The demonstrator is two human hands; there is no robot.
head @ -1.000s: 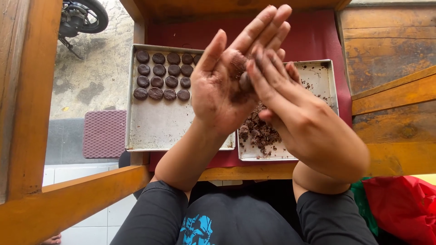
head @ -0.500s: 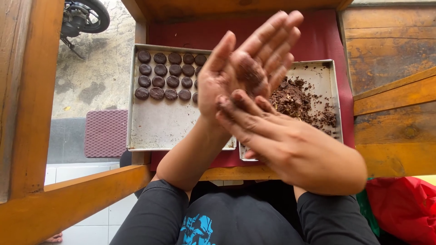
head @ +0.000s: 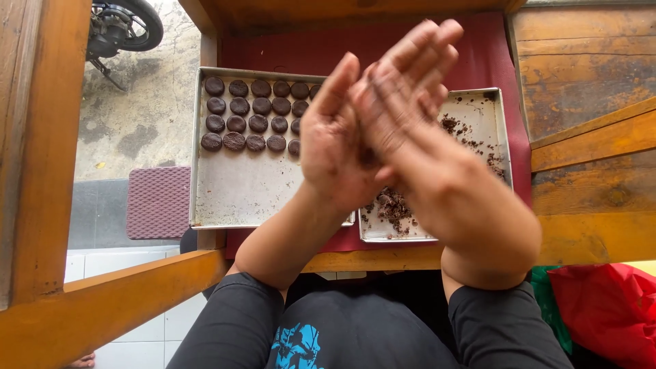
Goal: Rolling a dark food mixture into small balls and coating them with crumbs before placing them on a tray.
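Head view. The wooden table (head: 588, 75), partly covered by a dark red cloth (head: 478, 61), filled the upper frame. On the cloth lay two metal trays side by side. The left tray (head: 239, 198) carried rows of dark round dough discs (head: 249, 124) along its far end, its near half bare. The right tray (head: 488, 119) held loose dark dough crumbs (head: 393, 205), heaped near its front edge and scattered toward its right side. Above the gap between the trays, the left hand (head: 335, 154) and right hand (head: 424, 137) were pressed palm to palm, the right lying across the left. The fingers of both hands were extended and close together, pointing away from the body, smeared with dark dough. Whether a piece of dough lay between the palms cannot be told. Beyond the table's left edge were a purple mat (head: 158, 203) and a motorcycle wheel (head: 126, 24).
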